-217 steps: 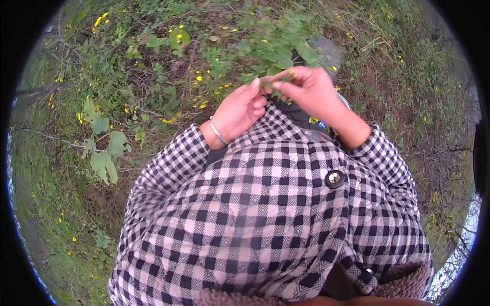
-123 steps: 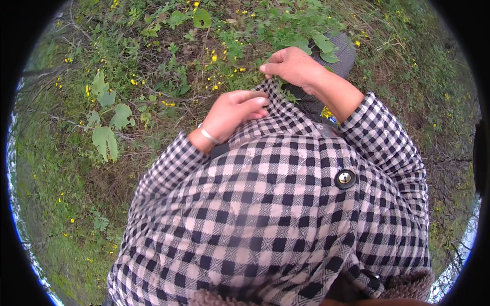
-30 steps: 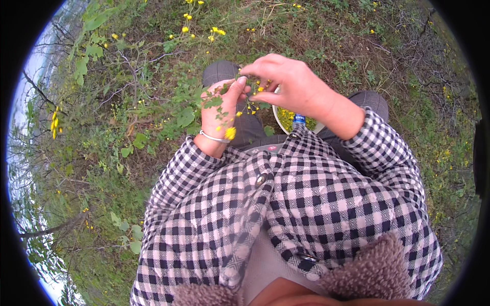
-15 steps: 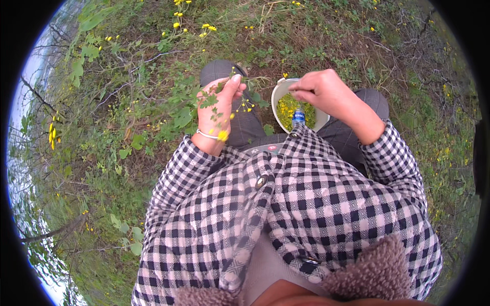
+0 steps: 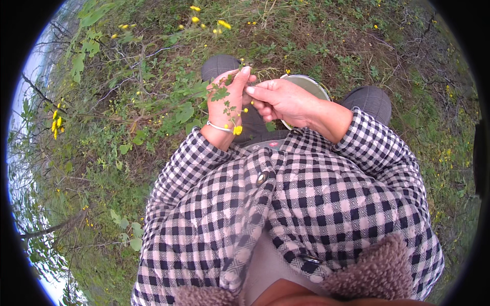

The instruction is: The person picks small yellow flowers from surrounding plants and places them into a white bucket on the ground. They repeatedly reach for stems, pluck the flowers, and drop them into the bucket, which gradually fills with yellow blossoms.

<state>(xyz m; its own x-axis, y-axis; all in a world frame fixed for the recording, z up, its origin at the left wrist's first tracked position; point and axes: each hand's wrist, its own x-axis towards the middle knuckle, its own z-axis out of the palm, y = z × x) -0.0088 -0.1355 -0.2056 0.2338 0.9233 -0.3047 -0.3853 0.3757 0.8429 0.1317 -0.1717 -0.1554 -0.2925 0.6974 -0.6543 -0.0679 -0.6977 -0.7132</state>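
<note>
My left hand [image 5: 235, 96] is closed around a thin green flower stem [image 5: 220, 93]. Small lobed leaves lie over the back of that hand, and a yellow flower [image 5: 238, 130] dangles by the wrist, which wears a pale bracelet. My right hand [image 5: 292, 103] comes up close beside the left, thumb and fingers pinched together at the stem's small blooms. What sits between those fingertips is too small to make out. Behind the right hand stands a white bucket [image 5: 320, 87] between my knees, its contents now mostly hidden.
Wild grass and low leafy plants cover the ground all round. Yellow flowers [image 5: 223, 24] grow beyond my knees, with more yellow blooms [image 5: 56, 124] at the far left. Bare twigs [image 5: 38, 94] and a branch [image 5: 56, 228] reach in along the left side.
My right hand has moved left from over the bucket to the blooms by my left hand. It now covers the yellow flower heads and bottle neck seen in the bucket before.
</note>
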